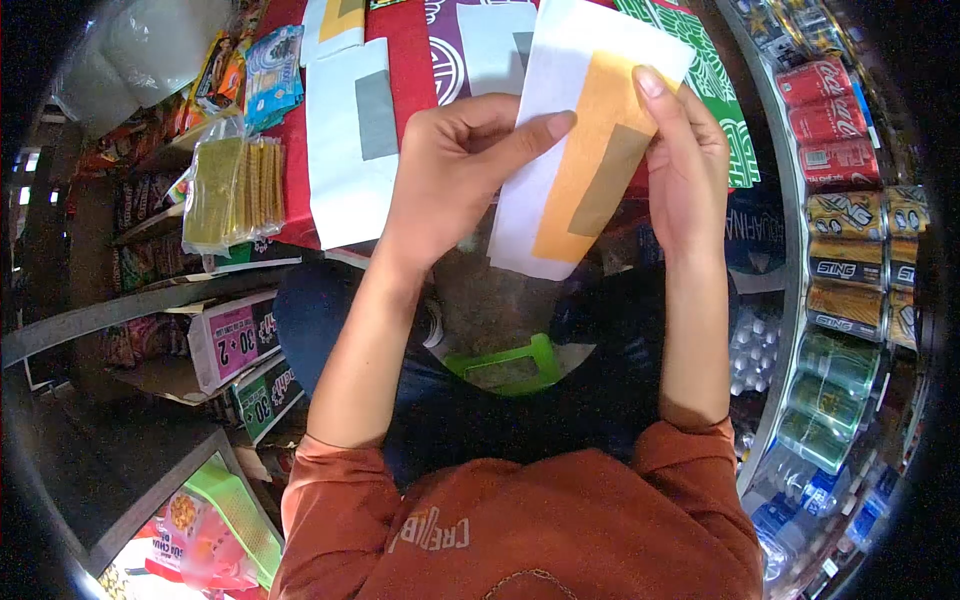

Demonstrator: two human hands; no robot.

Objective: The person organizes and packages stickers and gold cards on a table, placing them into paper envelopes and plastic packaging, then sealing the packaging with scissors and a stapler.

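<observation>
One left hand (470,150) and one right hand (690,145) pinch a paper (575,150) partly hiding the red surface (406,55) near shelved cans (828,120).

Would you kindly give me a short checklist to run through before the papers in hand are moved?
1. Left hand secure on the held white paper with the orange panel: ok, thumb on its face.
2. Right hand secure: ok, thumb near the opposite edge.
3. Number of held sheets known: cannot tell, they overlap.
4. Left white paper with the grey panel on the red tabletop unobstructed: ok, the left hand is beside it.
5. Middle white paper fully visible: not ok, the held paper hides part.
6. Plastic-wrapped gold pack clear of both hands: ok.
</observation>
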